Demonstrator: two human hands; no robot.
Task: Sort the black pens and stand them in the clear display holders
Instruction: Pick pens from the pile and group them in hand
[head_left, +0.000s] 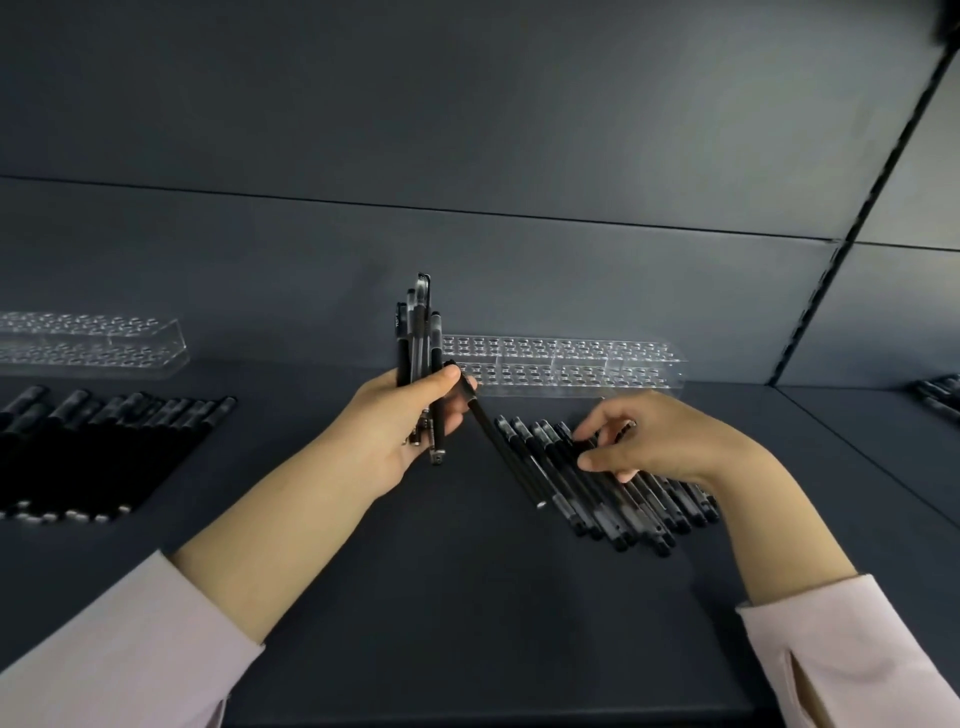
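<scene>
Several pens stand bunched in the left grip. The right grip pinches a pen in the loose row, with the clear holder just behind at the shelf's back edge.

No legible text on pens or holders.

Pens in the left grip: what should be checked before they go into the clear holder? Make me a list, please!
1. Left grip holds the pen bundle upright: ok.
2. Slanting pen lines up with the bundle: not ok, it sticks out sideways.
3. Middle holder has free holes: ok.
4. Right grip has hold of a pen from the right pile: cannot tell.
5. All bundle pens point the same way: cannot tell.
</scene>
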